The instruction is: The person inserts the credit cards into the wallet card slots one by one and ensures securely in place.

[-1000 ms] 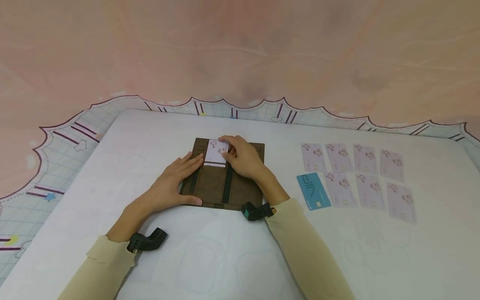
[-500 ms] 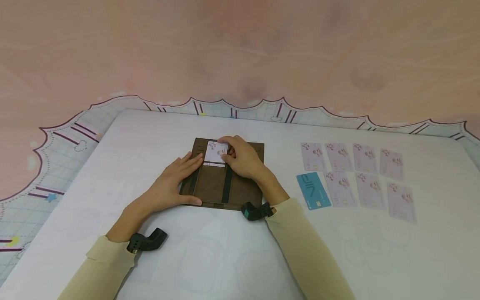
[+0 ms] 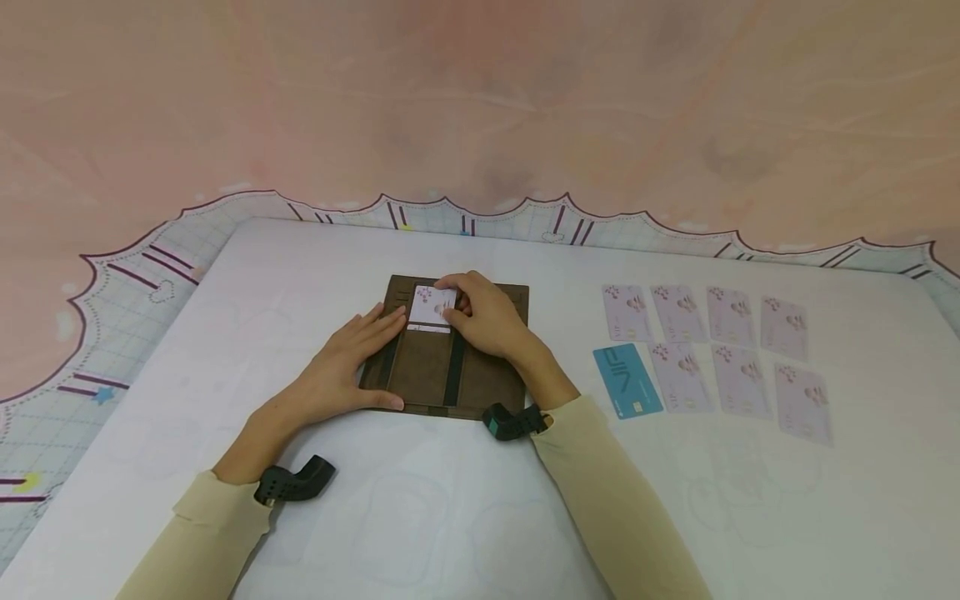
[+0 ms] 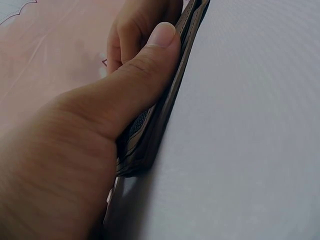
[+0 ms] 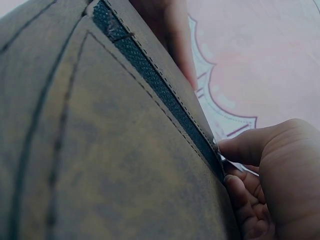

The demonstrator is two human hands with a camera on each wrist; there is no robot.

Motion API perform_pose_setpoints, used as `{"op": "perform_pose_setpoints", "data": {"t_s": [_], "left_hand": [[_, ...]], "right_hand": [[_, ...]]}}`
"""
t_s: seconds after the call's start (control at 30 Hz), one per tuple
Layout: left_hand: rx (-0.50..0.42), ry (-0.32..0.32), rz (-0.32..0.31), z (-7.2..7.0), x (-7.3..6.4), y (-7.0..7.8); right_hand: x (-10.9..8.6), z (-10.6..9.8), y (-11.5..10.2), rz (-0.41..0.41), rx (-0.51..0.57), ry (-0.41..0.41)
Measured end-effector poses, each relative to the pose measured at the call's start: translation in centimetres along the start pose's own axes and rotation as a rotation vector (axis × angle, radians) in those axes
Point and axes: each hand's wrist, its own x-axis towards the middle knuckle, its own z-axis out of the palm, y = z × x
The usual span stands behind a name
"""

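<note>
A brown wallet (image 3: 422, 367) with dark bands lies spread on the white table. In its upper middle part is a pale pink printed card (image 3: 429, 305), its lower end inside a slot; a thin strip of another card (image 3: 428, 329) shows just below. My right hand (image 3: 491, 318) pinches the card at its right side, index finger on the top edge, thumb on the face. My left hand (image 3: 341, 364) rests on the wallet's left side with straight fingers, the thumb (image 4: 162, 37) along its near edge. In the right wrist view, the wallet's leather (image 5: 125, 140) hides most of the card.
To the right, several pale pink cards (image 3: 678, 312) lie in two rows. A blue card (image 3: 627, 382) marked VIP sits at the near left of that group. Behind the table (image 3: 337, 250) runs a scalloped patterned border (image 3: 480, 218) against a peach-coloured sheet (image 3: 480, 100).
The pinched card has slid a little way down toward me, deeper into its slot, with the right fingers following slightly. My left hand and the loose cards have stayed where they were.
</note>
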Motion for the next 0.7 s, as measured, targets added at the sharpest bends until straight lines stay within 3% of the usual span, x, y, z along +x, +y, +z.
{"op": "perform_pose_setpoints", "data": {"t_s": [0.7], "left_hand": [[0.006, 0.005, 0.010, 0.17, -0.01, -0.26]], "right_hand": [[-0.03, 0.20, 0.24, -0.024, 0.005, -0.007]]}}
